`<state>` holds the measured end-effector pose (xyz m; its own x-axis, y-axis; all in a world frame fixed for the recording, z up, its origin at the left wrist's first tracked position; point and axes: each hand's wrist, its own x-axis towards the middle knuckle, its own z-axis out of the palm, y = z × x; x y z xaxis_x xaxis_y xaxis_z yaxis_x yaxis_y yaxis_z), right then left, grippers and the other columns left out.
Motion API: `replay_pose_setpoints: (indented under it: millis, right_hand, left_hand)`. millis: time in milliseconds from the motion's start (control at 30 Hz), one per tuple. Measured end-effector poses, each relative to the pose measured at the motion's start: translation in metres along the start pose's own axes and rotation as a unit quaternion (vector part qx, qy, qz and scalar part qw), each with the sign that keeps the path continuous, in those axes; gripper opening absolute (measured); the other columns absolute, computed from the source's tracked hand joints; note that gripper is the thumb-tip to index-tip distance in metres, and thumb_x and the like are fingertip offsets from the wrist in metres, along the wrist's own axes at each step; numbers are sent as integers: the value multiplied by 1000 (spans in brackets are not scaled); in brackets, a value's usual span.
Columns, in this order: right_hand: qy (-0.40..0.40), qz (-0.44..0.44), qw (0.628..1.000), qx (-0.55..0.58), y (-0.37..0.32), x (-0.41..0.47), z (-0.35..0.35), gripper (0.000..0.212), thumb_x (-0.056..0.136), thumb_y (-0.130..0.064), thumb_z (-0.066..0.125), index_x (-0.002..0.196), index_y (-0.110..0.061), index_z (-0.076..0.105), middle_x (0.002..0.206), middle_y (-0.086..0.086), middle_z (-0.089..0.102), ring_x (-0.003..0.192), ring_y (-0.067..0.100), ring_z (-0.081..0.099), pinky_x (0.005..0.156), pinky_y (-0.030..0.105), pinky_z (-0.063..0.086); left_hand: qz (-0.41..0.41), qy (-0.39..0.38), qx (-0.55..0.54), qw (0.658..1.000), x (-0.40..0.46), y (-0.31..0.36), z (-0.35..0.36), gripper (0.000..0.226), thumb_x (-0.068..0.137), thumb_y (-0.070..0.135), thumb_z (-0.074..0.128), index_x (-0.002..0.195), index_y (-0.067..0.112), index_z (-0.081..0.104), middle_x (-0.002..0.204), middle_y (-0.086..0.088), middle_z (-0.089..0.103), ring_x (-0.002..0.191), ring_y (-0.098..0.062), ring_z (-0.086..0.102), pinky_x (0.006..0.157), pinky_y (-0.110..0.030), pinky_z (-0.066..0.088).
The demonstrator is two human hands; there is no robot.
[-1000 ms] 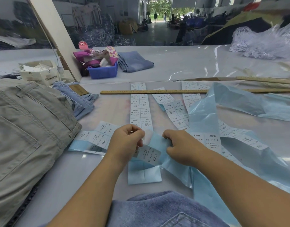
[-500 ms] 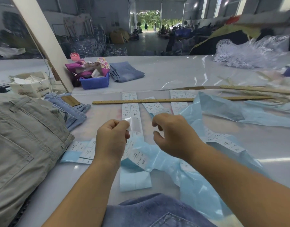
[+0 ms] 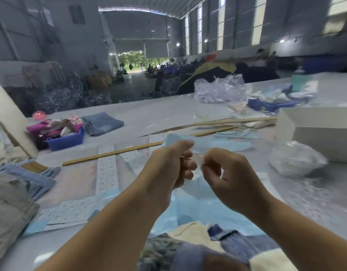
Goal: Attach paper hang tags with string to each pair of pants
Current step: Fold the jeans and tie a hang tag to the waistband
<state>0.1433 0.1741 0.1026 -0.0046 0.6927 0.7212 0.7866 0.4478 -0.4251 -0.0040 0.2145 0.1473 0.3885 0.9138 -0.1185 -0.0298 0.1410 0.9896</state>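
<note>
Both hands' fingers pinch a blue backing strip (image 3: 176,139) (blurred) above the table edge (image 3: 149,98).

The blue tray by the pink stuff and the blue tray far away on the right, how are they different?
The near blue tray sits left of the hands and holds pink and flowered cloth; the far blue tray sits at the right and holds pale, whitish scraps. The near one looks sharper, the far one blurry. Both are low, blue and on the table.
</note>
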Motion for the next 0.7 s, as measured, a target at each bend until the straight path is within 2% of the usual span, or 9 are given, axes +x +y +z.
replay_pose_setpoints:
  millis: [100, 167, 233, 367, 433, 467, 567, 633, 700]
  right_hand:
    - [23, 100, 993, 63, 21, -30, -39, 24, 82, -7, 65, 64, -17, 53, 55, -9, 49, 53, 7, 43, 52, 23, 38]
    - [18, 189, 975, 115, 37, -47, -60, 19, 80, -21, 62, 63, -13, 57, 55, -9, 53, 52, 4, 43, 51, 22, 36]
    - [17, 270, 949, 162, 57, -60, -79, 22, 75, -28, 56, 64, -10, 61, 56, -8, 55, 54, 7, 44, 51, 22, 36]
    - [4, 351, 912, 211, 100, -76, -100, 22, 91, -8, 60, 74, 2, 69, 56, -3, 60, 55, 3, 47, 55, 17, 38]
    - [0, 374, 903, 212, 120, -81, -104, 22, 93, -2, 57, 75, 7, 67, 56, -4, 61, 54, 1, 48, 53, 13, 38]
    - [-2, 382, 901, 205, 130, -83, -104, 23, 93, -4, 57, 76, 8, 67, 62, 5, 65, 59, 5, 52, 56, 16, 40]
    - [-2, 401, 899, 175, 157, -86, -101, 26, 95, -11, 57, 79, 9, 64, 83, 30, 65, 70, 23, 53, 65, 40, 44]
    - [-4, 418, 894, 159, 172, -91, -95, 27, 95, -14, 57, 77, 6, 62, 71, 21, 64, 64, 18, 51, 62, 36, 42]
    - [-8, 439, 888, 139, 185, -95, -85, 28, 94, -17, 58, 72, 0, 61, 52, -6, 55, 51, 5, 44, 52, 22, 37]
  left_hand:
    - [3, -23, 36, 999, 0, -3, 39, 28, 92, 40, 58, 76, 17, 56, 54, 3, 57, 44, -10, 47, 54, -27, 35]
    - [51, -26, 143, 988, 5, -11, 64, 22, 92, 35, 59, 81, 16, 59, 55, 5, 61, 45, -8, 50, 52, -26, 38]
    - [104, -35, 275, 955, 13, -21, 86, 10, 89, 29, 64, 87, 19, 62, 65, 6, 66, 55, -8, 56, 47, -21, 42]
    - [101, -88, 429, 893, 39, -46, 125, 8, 88, 31, 63, 91, 24, 61, 86, 4, 64, 76, -15, 61, 56, -24, 48]
    - [84, -109, 445, 885, 55, -58, 142, 10, 90, 30, 60, 88, 21, 64, 88, 1, 67, 76, -16, 59, 62, -31, 52]
    - [72, -115, 441, 887, 63, -63, 150, 13, 92, 29, 59, 88, 19, 66, 89, 0, 68, 76, -16, 59, 66, -33, 54]
    - [37, -128, 414, 901, 87, -80, 167, 16, 93, 22, 58, 88, 12, 70, 82, 1, 69, 68, -14, 58, 61, -26, 51]
    - [8, -139, 380, 914, 101, -91, 172, 14, 91, 16, 60, 82, 10, 68, 72, 1, 66, 58, -10, 53, 48, -15, 42]
    - [-18, -137, 358, 924, 114, -102, 174, 15, 89, 12, 59, 77, 9, 66, 66, 1, 63, 54, -11, 51, 43, -13, 38]
